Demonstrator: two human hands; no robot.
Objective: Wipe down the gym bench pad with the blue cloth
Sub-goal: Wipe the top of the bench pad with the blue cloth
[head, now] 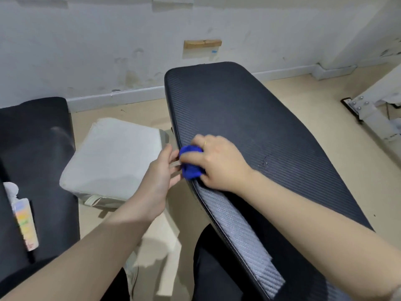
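Dark bench pad (249, 118): right hand (219, 164) presses blue cloth (191, 164).

Gym bench pad (249, 127): black synthetic upholstery, fine diagonal ribbed weave pattern, matt across the far end, faint sheen along the near left edge; small scuffed, broken patch in the cover near the middle. Blue cloth (191, 164): soft, fuzzy textile, matt, bunched. Second pad (36, 135) at left: black, smooth, dull gloss. Pale cushion (112, 157) on floor: off-white woven fabric cover, matt, slightly creased. Wall (108, 51): white painted plaster, stained and scuffed, rough in places. Small block (202, 44) on wall: bare wood, unfinished. Floor (338, 135): beige, smooth, matt. Bracket (358, 107) at right: white painted metal, shiny bolt heads.
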